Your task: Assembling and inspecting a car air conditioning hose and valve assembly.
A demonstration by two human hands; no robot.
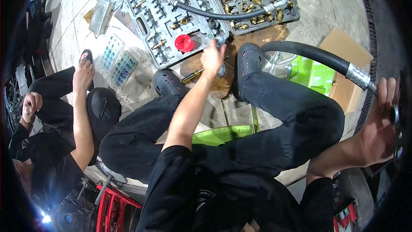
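Note:
My left hand (212, 58) reaches over the near edge of a grey fitting case (150, 38), its index finger and thumb apart. Small shiny pieces (221, 41) lie beside its fingertips; I cannot make out their kind. A round red plastic cup (184, 43) sits on the case, left of this hand. At the right rim, my right hand (377, 131) has its fingers around the end of a thick black hydraulic hose (317, 53). The hose's silver crimped fitting (358, 76) runs into those fingers. A dark part with metal rings (395, 114) is beside the palm, mostly cut off.
A second case section (294, 16) holds several brass fittings, with a thinner hose (214, 16) across both. An opened cardboard box (349, 51) contains green packages (307, 73). A screwdriver (192, 76) lies near my shoe. A co-worker (51, 163) crouches left, near an organizer of small rings (124, 68).

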